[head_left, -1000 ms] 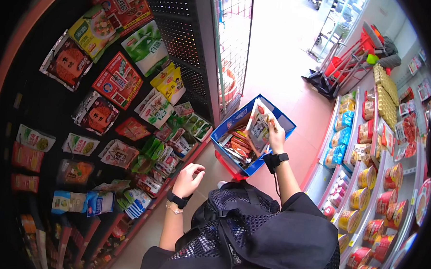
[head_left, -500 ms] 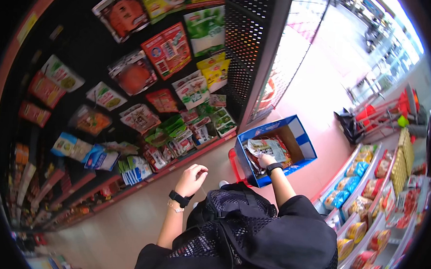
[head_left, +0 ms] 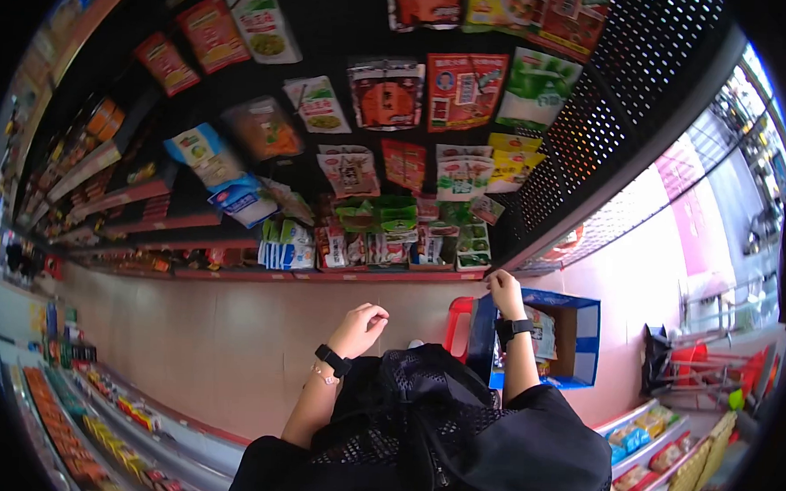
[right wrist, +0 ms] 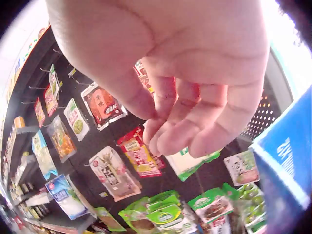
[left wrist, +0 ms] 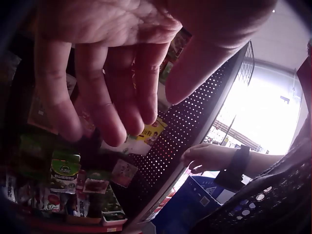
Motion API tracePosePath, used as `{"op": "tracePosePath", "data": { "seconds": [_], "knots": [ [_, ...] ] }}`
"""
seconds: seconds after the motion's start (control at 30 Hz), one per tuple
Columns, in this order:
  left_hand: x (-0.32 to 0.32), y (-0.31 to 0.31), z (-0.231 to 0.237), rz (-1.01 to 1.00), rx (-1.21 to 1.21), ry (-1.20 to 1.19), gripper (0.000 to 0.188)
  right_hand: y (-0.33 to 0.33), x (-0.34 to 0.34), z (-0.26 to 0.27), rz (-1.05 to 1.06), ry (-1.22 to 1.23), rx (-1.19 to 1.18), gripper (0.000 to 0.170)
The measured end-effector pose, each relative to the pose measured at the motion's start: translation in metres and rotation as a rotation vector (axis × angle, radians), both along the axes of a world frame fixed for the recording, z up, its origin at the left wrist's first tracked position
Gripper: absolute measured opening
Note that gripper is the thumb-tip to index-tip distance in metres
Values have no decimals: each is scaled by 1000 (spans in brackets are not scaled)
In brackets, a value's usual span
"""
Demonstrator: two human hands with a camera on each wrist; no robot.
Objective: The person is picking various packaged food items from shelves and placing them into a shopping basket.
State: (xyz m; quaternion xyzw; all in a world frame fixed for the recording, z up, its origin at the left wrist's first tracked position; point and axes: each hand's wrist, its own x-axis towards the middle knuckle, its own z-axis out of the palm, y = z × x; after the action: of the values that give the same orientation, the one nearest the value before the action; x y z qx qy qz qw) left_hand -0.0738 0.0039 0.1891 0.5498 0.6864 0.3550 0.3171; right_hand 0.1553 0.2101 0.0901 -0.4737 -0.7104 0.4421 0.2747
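My right hand point(head_left: 507, 294) is raised over the near-left rim of a blue box point(head_left: 583, 363), toward the shelf, with loosely curled fingers and nothing in them. Inside the box lies a pale food packet point(head_left: 544, 331) on top of other packets, partly hidden by my forearm. My left hand point(head_left: 360, 330) hovers over the floor in front of my body. In the left wrist view its fingers point(left wrist: 100, 105) hang relaxed and hold nothing. Bagged foods hang on the black shelf ahead, among them a pink-and-white bag point(right wrist: 114, 173) and a red-and-yellow bag point(right wrist: 140, 152) below my right fingers.
A red plastic piece point(head_left: 458, 326) stands beside the box. Green packets point(head_left: 377, 214) fill the shelf's bottom tray, and a perforated panel point(head_left: 581, 157) closes its right side. Shelves with blue bags point(head_left: 630, 438) stand at lower right. A black mesh bag point(head_left: 439, 388) hangs at my front.
My right hand has put the pale packet into the box, let it go and risen leftward over the rim. The head view has turned left toward the shelf. My left hand stays empty.
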Motion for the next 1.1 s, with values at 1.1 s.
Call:
{"op": "tracePosePath", "data": {
  "seconds": [1.1],
  "knots": [
    [-240,90,-29,-60,-5,-171,11,-5,-211,23,292,-345,-97,23]
  ]
}}
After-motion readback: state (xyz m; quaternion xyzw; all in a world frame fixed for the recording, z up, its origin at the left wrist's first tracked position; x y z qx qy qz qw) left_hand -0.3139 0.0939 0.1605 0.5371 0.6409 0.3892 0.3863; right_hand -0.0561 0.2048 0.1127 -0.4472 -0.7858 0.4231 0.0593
